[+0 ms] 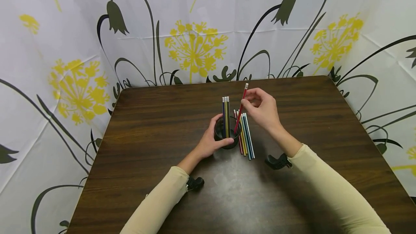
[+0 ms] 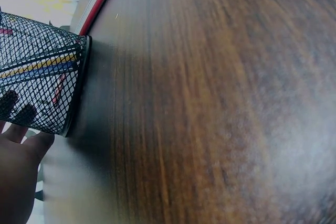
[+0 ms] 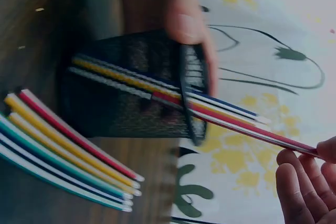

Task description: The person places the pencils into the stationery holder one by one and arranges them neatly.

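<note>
My left hand (image 1: pixel 208 143) grips a black mesh pencil cup (image 1: pixel 231 146), its thumb across the front near the rim. Several dark and yellow pencils (image 1: pixel 225 113) stand in the cup, eraser ends up. With thumb and fingertips my right hand (image 1: pixel 264 110) pinches a red pencil (image 1: pixel 241 113) near its eraser end. The red pencil slants down past the rim, its lower part inside the cup, as the right wrist view also shows (image 3: pixel 236 128). In the left wrist view, left fingers lie against the mesh wall (image 2: pixel 39 93).
Right of the cup, several loose pencils (image 1: pixel 248 138) in red, yellow, green, blue and white lie side by side on the dark wooden table (image 1: pixel 156 129). A white curtain (image 1: pixel 139 57) with yellow and dark flower prints hangs behind the table's far edge.
</note>
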Motion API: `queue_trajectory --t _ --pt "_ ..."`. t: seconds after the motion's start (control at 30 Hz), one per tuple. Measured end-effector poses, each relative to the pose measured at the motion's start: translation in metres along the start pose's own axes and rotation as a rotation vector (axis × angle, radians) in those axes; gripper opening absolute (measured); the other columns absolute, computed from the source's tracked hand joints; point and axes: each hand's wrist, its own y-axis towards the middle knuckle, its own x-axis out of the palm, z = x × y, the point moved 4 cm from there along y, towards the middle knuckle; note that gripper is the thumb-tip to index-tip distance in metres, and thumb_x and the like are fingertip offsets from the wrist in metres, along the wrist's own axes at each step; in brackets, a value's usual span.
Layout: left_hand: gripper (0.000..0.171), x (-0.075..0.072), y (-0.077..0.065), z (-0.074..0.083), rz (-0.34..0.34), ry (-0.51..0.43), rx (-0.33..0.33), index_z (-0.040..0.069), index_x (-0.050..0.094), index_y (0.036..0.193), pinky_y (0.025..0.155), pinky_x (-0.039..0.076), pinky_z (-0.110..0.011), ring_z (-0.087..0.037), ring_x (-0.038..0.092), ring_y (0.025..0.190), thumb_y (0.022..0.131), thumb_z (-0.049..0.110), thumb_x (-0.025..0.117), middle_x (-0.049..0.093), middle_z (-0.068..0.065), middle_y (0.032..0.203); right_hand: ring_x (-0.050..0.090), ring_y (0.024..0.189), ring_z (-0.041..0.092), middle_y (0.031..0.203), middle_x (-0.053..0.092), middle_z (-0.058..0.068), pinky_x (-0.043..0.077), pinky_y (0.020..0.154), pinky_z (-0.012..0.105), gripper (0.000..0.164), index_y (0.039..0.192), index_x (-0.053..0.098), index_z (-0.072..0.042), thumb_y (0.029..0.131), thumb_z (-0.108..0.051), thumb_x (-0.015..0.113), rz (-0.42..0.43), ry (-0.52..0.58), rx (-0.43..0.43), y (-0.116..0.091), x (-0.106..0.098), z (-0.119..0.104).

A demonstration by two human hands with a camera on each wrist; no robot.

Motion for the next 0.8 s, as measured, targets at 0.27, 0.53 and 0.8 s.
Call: queue_trajectory --t 0.27,0.53,0.8 --pt "0.085 0.001 0.0 0.002 0.005 0.002 0.02 0.009 0.021 0.152 0.107 0.029 -0.059 -0.037 0.042 0.129 0.087 0.012 0.075 0.039 -0.019 0.145 0.067 0.069 0.017 0.088 0.071 0.005 0.051 0.063 0.033 0.017 0.106 0.066 -0.006 0.09 -0.011 0.071 -0.086 -0.11 -0.023 -0.014 0.021 0.013" --pt "0.085 0.001 0.0 0.002 0.01 0.037 0.009 0.01 0.022 0.152 0.11 0.025 -0.058 -0.035 0.038 0.134 0.087 0.015 0.076 0.037 -0.017 0.149 0.067 0.067 0.018 0.087 0.071 0.003 0.052 0.06 0.033 0.017 0.104 0.067 -0.007 0.088 -0.009 0.072 -0.124 -0.151 -0.004 -0.02 0.03 0.02" --pt "0.085 0.0 0.0 0.002 0.015 0.053 0.004 0.011 0.022 0.152 0.11 0.025 -0.058 -0.034 0.038 0.134 0.087 0.017 0.076 0.038 -0.016 0.148 0.064 0.066 0.016 0.087 0.07 0.003 0.053 0.061 0.033 0.018 0.105 0.066 -0.007 0.088 -0.009 0.072 -0.156 -0.173 0.013 -0.021 0.035 0.025"
